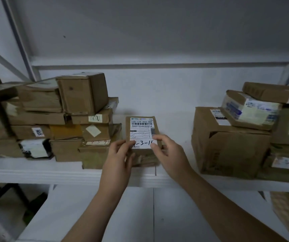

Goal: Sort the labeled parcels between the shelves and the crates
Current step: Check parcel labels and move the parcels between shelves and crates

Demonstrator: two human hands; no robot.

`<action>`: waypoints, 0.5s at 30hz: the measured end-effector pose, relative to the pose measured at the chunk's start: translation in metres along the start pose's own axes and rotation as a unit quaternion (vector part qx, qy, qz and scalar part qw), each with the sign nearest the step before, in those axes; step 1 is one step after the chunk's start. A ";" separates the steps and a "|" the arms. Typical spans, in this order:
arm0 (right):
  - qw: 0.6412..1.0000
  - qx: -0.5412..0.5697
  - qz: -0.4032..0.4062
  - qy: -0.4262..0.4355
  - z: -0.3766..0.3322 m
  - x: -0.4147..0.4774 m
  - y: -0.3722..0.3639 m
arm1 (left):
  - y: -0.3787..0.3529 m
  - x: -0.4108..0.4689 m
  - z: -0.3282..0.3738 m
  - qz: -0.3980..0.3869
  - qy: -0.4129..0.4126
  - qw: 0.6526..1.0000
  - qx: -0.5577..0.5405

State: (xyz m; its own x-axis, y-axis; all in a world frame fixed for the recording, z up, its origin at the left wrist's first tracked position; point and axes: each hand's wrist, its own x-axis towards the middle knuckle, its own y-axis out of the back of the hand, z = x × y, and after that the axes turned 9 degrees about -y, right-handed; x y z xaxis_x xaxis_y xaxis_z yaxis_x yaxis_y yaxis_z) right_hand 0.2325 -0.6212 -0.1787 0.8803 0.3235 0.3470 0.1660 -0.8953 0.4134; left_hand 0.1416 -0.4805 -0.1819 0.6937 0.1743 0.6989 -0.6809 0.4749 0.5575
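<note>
- Left stack [61,123]: many parcels lie piled on the shelf [35,170], so that part looks sorted. The far-left boxes are cut off and most labels are too blurred to read.
- Left grip [121,154]: clamped on the parcel's lower left corner, with the thumb over the start of the handwritten code.
- Parcel [142,130]: sits label up in the gap between the stacks, at the shelf front. I cannot tell whether it rests there or hangs clear. Placing it seems to be under way.
- Right grip [166,154]: pinches the lower right corner and hides the end of the code.
- Right stack [241,133]: more shelved parcels, cut off at the edge.
- No crates show, so how much is left is unclear.
</note>
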 end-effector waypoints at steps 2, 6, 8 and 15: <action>0.998 -0.054 -0.016 0.001 0.006 0.001 -0.011 | 0.001 0.001 -0.011 -0.022 0.006 0.999 0.024; 0.988 -0.148 -0.009 0.034 0.016 0.004 -0.027 | 0.002 0.004 -0.031 -0.066 -0.020 0.993 0.095; 0.984 -0.173 0.011 0.047 0.018 0.007 -0.034 | 0.003 0.008 -0.040 -0.077 -0.059 0.982 0.161; 0.969 -0.234 0.056 0.061 0.018 0.017 -0.057 | 0.013 0.016 -0.060 -0.114 -0.154 0.943 0.272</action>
State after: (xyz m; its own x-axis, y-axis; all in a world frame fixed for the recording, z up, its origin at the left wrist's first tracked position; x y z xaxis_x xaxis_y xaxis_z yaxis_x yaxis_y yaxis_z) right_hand 0.2457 -0.5706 -0.2114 0.8177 0.2923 0.4960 -0.1717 -0.6984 0.6948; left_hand 0.1582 -0.4201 -0.1906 0.7928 -0.1773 0.5831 -0.6000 -0.0586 0.7979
